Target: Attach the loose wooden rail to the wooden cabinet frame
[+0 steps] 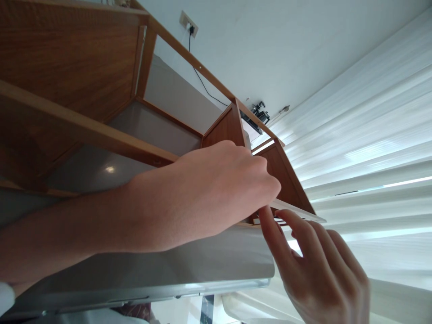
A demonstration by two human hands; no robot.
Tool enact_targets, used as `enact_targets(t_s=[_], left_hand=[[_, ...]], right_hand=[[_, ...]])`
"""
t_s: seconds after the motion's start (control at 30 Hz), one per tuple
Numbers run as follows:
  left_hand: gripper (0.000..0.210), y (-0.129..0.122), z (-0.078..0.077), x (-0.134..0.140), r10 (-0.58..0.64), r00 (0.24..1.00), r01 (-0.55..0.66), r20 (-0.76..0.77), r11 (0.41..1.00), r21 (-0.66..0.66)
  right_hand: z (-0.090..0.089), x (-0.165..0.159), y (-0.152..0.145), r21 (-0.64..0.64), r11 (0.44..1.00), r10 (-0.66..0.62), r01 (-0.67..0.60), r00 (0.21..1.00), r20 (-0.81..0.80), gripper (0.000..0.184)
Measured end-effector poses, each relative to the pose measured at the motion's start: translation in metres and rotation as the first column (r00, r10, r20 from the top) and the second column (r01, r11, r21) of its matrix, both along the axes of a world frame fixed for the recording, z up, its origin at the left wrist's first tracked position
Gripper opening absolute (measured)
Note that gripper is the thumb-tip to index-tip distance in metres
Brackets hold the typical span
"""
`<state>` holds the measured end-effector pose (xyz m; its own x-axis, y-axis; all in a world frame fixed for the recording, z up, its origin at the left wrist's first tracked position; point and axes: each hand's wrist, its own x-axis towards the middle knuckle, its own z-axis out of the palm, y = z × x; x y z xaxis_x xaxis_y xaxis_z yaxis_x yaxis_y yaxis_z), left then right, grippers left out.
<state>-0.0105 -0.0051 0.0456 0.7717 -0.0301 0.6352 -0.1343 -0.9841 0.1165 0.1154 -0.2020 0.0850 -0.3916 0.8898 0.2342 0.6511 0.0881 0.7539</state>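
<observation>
My left hand [216,189] reaches in from the left, back of the hand up, fingers curled under in a fist. Whatever those fingers hold, if anything, is hidden beneath the hand. At lower right my right hand [324,270] has its fingers bent and apart, with a gap between thumb and index finger. Its thumb tip is close against the underside of my left fist, though I cannot tell whether they touch. Nothing is visible in my right hand. Behind both hands stands a wooden frame with panels [162,33].
White curtains [378,148] hang along the right. A wall outlet [189,23] has a black cable plugged in. A black device [260,114] shows behind the frame. A long pale grey housing [189,261] runs below my left arm, and a wooden rail [84,126] crosses above it.
</observation>
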Motion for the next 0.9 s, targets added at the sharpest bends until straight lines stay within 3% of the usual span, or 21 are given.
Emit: enact_targets(t_s=[0.3,0.5,0.9], left_hand=[[0.029,0.000,-0.001,0.002,0.011,1.000,-0.010,-0.014,0.999,0.042],[0.022,0.000,-0.002,0.003,0.007,1.000,-0.007,0.007,1.000,-0.002],[0.021,0.000,-0.001,0.003,0.019,0.999,-0.019,-0.041,1.000,0.004]], right_hand=[[-0.025,0.001,0.004,0.063,0.998,0.036,-0.012,0.917,-0.396,0.021],[-0.038,0.002,0.008,0.188,0.979,0.145,-0.078,0.915,-0.377,0.018],[-0.030,0.008,0.000,0.138,0.989,0.088,-0.057,0.971,-0.224,0.028]])
